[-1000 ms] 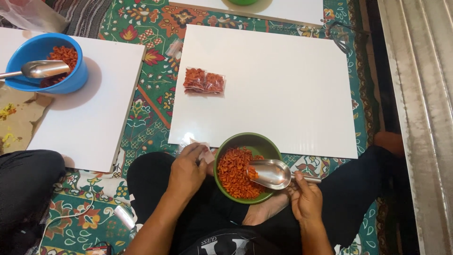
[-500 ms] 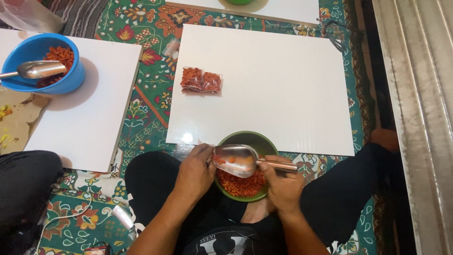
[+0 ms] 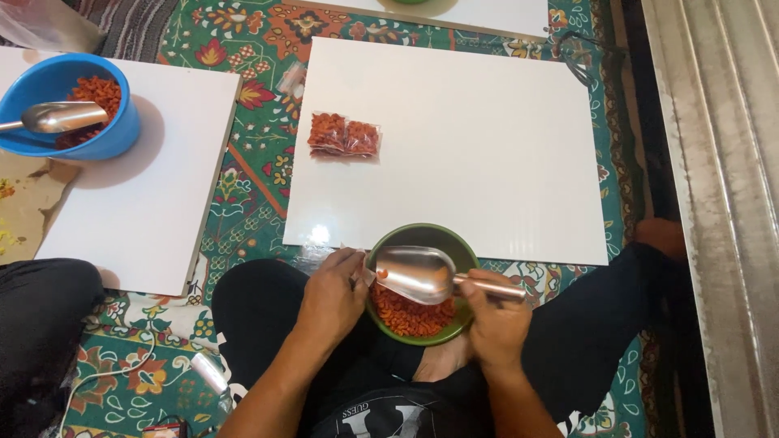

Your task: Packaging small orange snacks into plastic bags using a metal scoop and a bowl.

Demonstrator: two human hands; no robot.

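A green bowl (image 3: 454, 243) of orange-red snack pieces rests in my lap. My right hand (image 3: 495, 320) grips the handle of a metal scoop (image 3: 414, 272), held tilted over the bowl with its mouth toward my left hand (image 3: 333, 296). My left hand pinches a small clear plastic bag (image 3: 365, 274) at the scoop's tip; most of the bag is hidden by my fingers. Two filled clear bags of the same snack (image 3: 343, 135) lie side by side on the white board (image 3: 487, 130) in front of me.
A second white board (image 3: 154, 211) on the left carries a blue bowl (image 3: 109, 138) of snack with another metal scoop (image 3: 61, 116) in it. A patterned green mat (image 3: 251, 178) lies underneath. Another person's dark-clothed knee (image 3: 40, 324) sits at the lower left. A metal shutter (image 3: 722, 162) runs along the right.
My right hand lifted the scoop out of the bowl and swung it left, up to my left hand and the small bag. The left hand stayed at the bowl's rim.
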